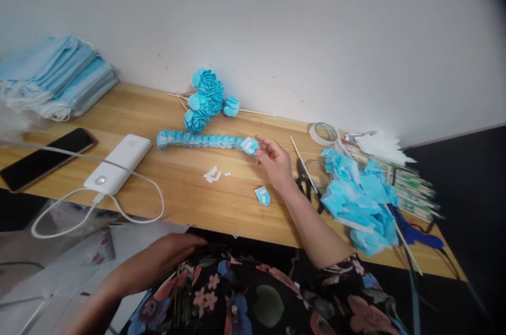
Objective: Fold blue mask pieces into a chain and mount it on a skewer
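Note:
At the right end of a long row of overlapping blue petals (205,140), my right hand (275,161) pinches the edge of the last blue petal (249,145) between thumb and fingers. White strips of tape show on that petal. The row lies flat across the wooden table. A loose blue petal (262,196), also bearing white strips, rests on the wood below my right wrist. Small white paper scraps (212,174) lie left of it. My left arm (158,258) hangs in front of the table edge, its fingers hidden against my patterned clothing.
Blue paper flowers on sticks (207,95) lie near the wall. Right of my arm are scissors (303,183), a tape roll (322,133), crumpled blue sheets (358,198) and a blue-handled tool (425,237). A power bank (118,163), phone (47,158) and stacked masks (63,76) occupy the left.

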Motion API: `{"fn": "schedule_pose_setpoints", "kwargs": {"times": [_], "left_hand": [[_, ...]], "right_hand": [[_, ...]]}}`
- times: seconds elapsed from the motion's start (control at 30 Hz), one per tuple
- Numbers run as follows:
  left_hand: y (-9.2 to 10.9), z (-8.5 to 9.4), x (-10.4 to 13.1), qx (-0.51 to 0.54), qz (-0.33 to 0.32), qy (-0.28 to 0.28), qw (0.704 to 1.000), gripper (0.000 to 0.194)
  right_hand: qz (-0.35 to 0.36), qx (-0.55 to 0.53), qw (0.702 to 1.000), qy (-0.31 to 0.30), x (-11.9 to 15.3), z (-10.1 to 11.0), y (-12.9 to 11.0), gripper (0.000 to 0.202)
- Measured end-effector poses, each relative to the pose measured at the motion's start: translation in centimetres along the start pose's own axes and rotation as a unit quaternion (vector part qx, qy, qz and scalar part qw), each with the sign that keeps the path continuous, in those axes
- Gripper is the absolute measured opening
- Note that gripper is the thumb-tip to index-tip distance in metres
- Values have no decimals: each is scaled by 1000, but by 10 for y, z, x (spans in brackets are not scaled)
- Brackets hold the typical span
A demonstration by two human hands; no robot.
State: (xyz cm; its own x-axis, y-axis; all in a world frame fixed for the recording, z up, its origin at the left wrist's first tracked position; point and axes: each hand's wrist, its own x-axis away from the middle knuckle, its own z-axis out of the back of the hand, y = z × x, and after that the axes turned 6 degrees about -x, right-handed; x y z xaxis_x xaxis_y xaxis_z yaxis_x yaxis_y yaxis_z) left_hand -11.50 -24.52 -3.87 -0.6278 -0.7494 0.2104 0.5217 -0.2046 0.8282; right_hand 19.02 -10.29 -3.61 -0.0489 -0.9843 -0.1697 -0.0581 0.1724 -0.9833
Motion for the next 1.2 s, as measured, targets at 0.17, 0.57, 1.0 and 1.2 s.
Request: {"fn": "schedule_pose_setpoints", "kwargs": {"times": [0.17, 0.57, 1.0, 1.2], "left_hand": [[39, 58, -34, 70, 1, 7, 998, 31], [57, 92, -192, 215, -13, 41, 976, 54], [34, 92, -198, 205, 2, 148, 968, 22], [35, 87, -195, 236, 24, 187, 953, 19]], "right_hand": [[-1, 0, 1000, -12, 2, -4, -3, 38], [-4, 30, 997, -67, -11, -4, -29, 44], [-39, 6, 995, -94, -21, -13, -15, 50], [-103, -115, 984, -89, -16, -6, -12, 51]]}}
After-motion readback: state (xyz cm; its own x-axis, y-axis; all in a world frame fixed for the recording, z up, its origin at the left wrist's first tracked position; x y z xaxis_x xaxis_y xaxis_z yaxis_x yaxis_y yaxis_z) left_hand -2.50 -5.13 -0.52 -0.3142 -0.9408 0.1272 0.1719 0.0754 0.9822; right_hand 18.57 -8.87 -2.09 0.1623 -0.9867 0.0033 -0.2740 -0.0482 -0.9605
